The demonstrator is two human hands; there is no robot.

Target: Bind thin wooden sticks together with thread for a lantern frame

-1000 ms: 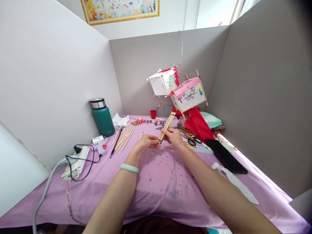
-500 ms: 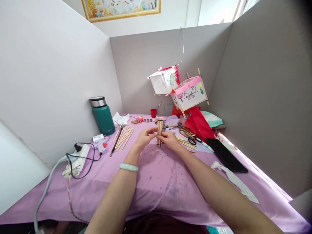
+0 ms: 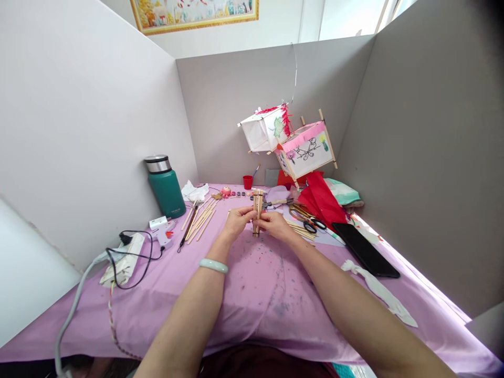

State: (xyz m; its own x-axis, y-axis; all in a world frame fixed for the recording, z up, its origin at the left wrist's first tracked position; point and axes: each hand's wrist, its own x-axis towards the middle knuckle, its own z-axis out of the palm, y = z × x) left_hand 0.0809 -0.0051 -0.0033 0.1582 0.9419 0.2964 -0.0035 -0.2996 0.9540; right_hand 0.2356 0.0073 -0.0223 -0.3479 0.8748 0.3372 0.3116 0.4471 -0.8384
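Observation:
A short upright bundle of wooden sticks [image 3: 256,199], with dark bands near its top and bottom, is held between both hands above the purple cloth [image 3: 252,294]. My left hand [image 3: 238,220] grips it from the left, thumb and fingers closed at its middle. From the right, my right hand [image 3: 274,224] pinches it slightly lower. Loose wooden sticks [image 3: 301,229] lie just right of my right hand, partly covered by it. More sticks [image 3: 202,220] are spread to the left beside a dark-handled brush [image 3: 189,227].
Two paper lanterns [image 3: 305,149] hang at the back. Scissors [image 3: 311,223], a black phone [image 3: 366,250] and red cloth [image 3: 321,197] are on the right. A green bottle [image 3: 166,189], a glue gun [image 3: 162,233] and a power strip [image 3: 124,260] with cables are on the left. Grey partitions enclose the table.
My left hand has shifted slightly right, closing its fingers more on the bundle. The sticks at the bundle's middle look more spread apart. My right hand stays nearly in place.

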